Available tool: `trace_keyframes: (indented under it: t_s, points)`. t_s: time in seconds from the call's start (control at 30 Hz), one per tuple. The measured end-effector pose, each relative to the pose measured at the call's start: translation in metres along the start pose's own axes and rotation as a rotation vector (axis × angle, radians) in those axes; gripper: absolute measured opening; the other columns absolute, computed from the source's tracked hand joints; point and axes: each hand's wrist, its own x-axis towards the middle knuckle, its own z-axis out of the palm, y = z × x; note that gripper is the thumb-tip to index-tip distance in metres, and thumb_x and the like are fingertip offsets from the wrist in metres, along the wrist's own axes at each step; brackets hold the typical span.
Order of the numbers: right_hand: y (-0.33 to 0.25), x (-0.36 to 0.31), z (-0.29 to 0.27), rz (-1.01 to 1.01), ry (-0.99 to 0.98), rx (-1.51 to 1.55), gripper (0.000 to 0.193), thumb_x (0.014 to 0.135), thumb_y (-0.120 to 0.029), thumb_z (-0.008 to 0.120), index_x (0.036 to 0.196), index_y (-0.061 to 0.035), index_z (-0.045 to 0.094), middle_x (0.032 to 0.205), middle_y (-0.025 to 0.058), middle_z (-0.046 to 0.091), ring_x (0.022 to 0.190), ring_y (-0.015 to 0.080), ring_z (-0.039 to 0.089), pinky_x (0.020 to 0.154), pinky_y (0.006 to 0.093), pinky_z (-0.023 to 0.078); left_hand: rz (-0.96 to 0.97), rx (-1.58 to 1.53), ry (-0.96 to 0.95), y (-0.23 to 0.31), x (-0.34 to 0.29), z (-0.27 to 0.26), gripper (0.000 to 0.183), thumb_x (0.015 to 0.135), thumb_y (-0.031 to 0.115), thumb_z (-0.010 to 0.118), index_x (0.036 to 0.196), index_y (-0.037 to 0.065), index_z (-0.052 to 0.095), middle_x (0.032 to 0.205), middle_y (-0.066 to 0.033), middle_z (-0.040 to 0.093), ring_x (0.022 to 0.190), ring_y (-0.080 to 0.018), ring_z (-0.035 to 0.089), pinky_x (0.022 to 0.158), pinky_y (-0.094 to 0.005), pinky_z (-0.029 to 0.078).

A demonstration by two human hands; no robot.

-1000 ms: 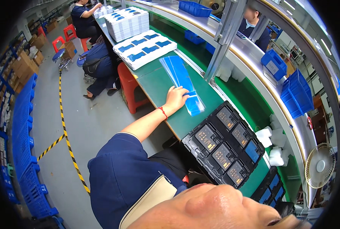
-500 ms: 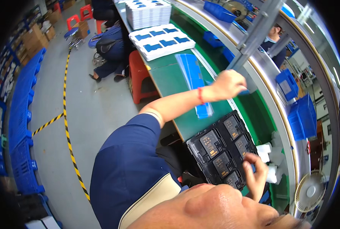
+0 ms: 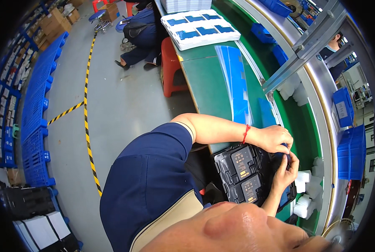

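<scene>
A factory hall with a grey floor fills the left half of the frame, crossed by a yellow-and-black striped line (image 3: 86, 122); a long green workbench (image 3: 208, 84) runs from the top centre down to the lower right.

At the lower right of the frame, on the near end of that bench, lies a black moulded tray (image 3: 246, 174) whose pockets hold dark flat units with pale labels. The left hand (image 3: 275, 137) reaches over the tray's far edge, its fingers curled down and pressed together; a red string circles the wrist. The right hand (image 3: 286, 170) comes up from below, its fingers bent toward the left hand's fingertips, and both meet on a small dark piece at the tray's right edge. What exactly is pinched there is too small to tell.

Just above the hands, a clear film with blue strips (image 3: 238, 88) lies lengthwise on the bench. Farther up, at the top centre, sit white trays with blue inserts (image 3: 200, 27). Beside the bench stands a red stool (image 3: 170, 63), and a seated person in dark clothes (image 3: 143, 29) is near it. Blue bins (image 3: 349, 134) line the right edge, blue pallets (image 3: 40, 105) the left. White foam pieces (image 3: 307, 197) lie just right of the tray.
</scene>
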Motion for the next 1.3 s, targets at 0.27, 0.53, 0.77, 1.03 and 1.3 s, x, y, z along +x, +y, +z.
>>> trace_keyframes:
  t_s: [0.27, 0.53, 0.77, 1.03, 1.3]
  points:
    - [0.015, 0.0, -0.018, -0.049, 0.233, 0.088, 0.008, 0.091, -0.002, 0.059, 0.099, -0.0003, 0.057, 0.092, 0.0035, 0.055, 0.081, 0.0105, 0.054, 0.074, 0.0238, 0.046, -0.464, -0.15, -0.059, 0.025, 0.007, -0.03, 0.042, 0.082, 0.033, 0.07, 0.107, 0.002, 0.059, 0.087, -0.0111, 0.062, 0.081, -0.0192, 0.06, 0.069, -0.0306, 0.047]
    - [-0.033, 0.002, -0.017, -0.423, -0.11, -0.235, 0.019, 0.072, 0.01, 0.064, 0.087, -0.0015, 0.06, 0.106, 0.0137, 0.063, 0.101, 0.0325, 0.057, 0.09, 0.0416, 0.044, -0.334, -0.605, -0.109, -0.005, 0.001, -0.008, 0.051, 0.096, 0.032, 0.053, 0.137, 0.004, 0.043, 0.131, -0.0137, 0.053, 0.122, -0.0193, 0.047, 0.101, -0.0322, 0.038]
    - [-0.04, -0.008, -0.02, -0.303, -0.177, -0.067, 0.018, 0.069, 0.007, 0.069, 0.082, -0.0032, 0.062, 0.111, 0.0151, 0.059, 0.109, 0.0333, 0.054, 0.095, 0.0419, 0.041, -0.487, -0.575, -0.048, -0.025, 0.0, 0.0, 0.033, 0.089, -0.001, 0.049, 0.12, 0.003, 0.061, 0.117, -0.0133, 0.063, 0.11, -0.0197, 0.058, 0.096, -0.0295, 0.044]
    - [-0.003, 0.015, -0.053, 0.124, 0.224, 1.045, 0.016, 0.093, -0.012, 0.058, 0.107, -0.0071, 0.052, 0.113, 0.0129, 0.061, 0.119, 0.0366, 0.052, 0.1, 0.0423, 0.041, -0.305, -0.022, 0.61, -0.066, 0.005, -0.044, 0.026, 0.092, 0.004, 0.044, 0.103, 0.001, 0.067, 0.102, -0.0146, 0.068, 0.1, -0.0238, 0.063, 0.09, -0.0327, 0.047]
    - [-0.006, 0.01, -0.035, 0.245, 0.005, 0.493, 0.069, 0.077, 0.008, 0.064, 0.136, -0.011, 0.034, 0.087, 0.0031, 0.058, 0.077, 0.0097, 0.057, 0.066, 0.0236, 0.048, -0.337, -0.259, -0.022, -0.01, 0.003, -0.016, 0.025, 0.086, 0.011, 0.065, 0.109, 0.0, 0.066, 0.106, -0.0098, 0.067, 0.101, -0.0143, 0.06, 0.09, -0.0289, 0.045]
